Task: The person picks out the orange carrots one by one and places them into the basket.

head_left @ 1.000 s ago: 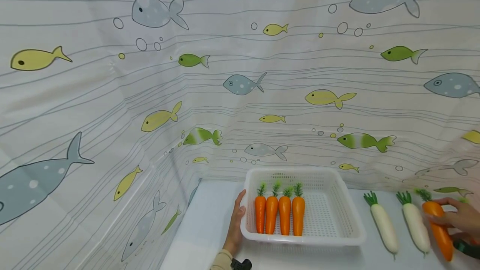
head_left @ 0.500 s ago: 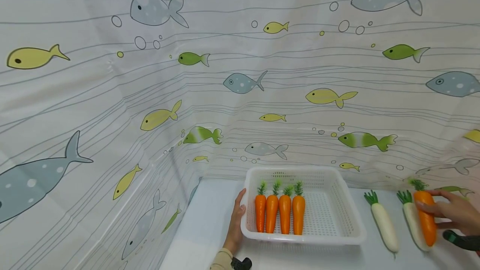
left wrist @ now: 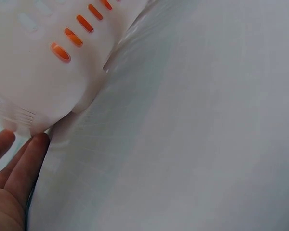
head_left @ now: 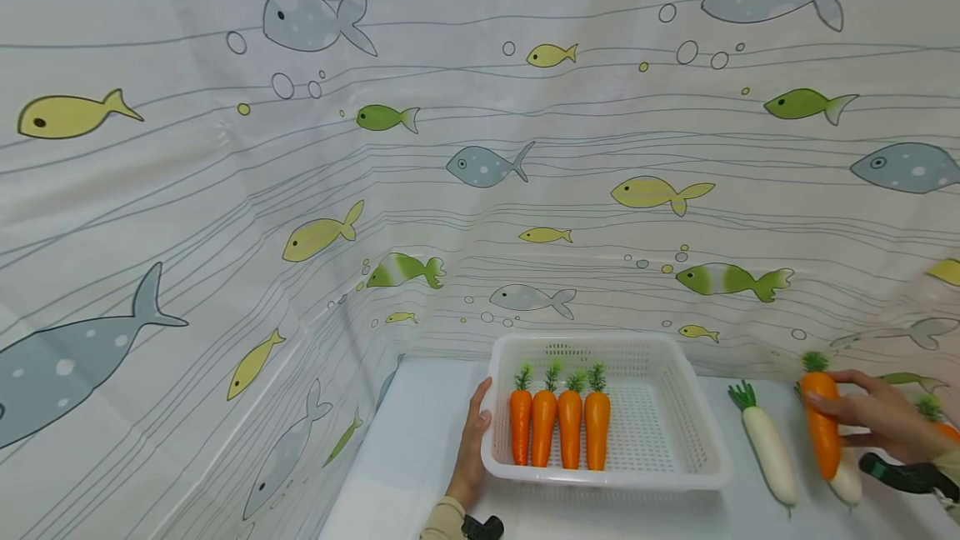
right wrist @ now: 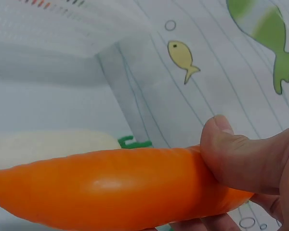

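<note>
Carrot [head_left: 823,427] at lower right of the head view, gripped by fingers of the right hand [head_left: 877,417], partly hides a white radish [head_left: 847,486], while the left hand [head_left: 470,455], fingers straight, touches a white basket [head_left: 600,482] bearing four carrots [head_left: 570,432] at lower centre.

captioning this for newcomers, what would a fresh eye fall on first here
Probably the fish-printed sheet, filling most of the head view. Next, the four orange carrots lined up in the left part of the white basket. Then another carrot, held in the right grip at that view's right, partly hiding a white radish.
</note>
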Tool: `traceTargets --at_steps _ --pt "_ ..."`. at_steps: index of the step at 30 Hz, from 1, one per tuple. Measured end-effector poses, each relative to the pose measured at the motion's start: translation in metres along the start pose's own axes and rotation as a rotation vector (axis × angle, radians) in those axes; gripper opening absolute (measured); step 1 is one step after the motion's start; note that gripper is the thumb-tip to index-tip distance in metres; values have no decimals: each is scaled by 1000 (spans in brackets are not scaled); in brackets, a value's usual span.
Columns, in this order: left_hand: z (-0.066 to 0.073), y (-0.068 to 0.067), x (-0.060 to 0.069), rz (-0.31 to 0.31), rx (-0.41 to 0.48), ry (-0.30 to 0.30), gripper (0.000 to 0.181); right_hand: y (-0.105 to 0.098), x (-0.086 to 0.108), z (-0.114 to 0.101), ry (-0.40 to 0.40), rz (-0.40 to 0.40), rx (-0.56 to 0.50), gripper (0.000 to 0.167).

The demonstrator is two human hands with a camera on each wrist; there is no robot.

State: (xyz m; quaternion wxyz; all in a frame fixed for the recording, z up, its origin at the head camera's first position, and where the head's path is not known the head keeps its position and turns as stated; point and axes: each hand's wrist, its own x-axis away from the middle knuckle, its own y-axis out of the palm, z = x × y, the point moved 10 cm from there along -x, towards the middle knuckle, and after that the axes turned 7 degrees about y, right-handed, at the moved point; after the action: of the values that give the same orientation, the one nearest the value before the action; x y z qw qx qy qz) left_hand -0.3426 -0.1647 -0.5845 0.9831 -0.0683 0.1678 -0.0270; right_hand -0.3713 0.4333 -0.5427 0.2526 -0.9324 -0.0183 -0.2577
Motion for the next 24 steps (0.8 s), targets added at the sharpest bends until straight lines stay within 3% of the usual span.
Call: traceTargets --at_steps 5,17,24 --pt "0 1 0 -7 7 -1 59 11 2 -13 -39 -29 29 92" --pt "-1 0 1 -1 35 -11 59 41 1 -32 -46 -116 -51 86" --pt "-1 1 0 3 25 -4 60 62 0 -48 -92 -156 -92 88"
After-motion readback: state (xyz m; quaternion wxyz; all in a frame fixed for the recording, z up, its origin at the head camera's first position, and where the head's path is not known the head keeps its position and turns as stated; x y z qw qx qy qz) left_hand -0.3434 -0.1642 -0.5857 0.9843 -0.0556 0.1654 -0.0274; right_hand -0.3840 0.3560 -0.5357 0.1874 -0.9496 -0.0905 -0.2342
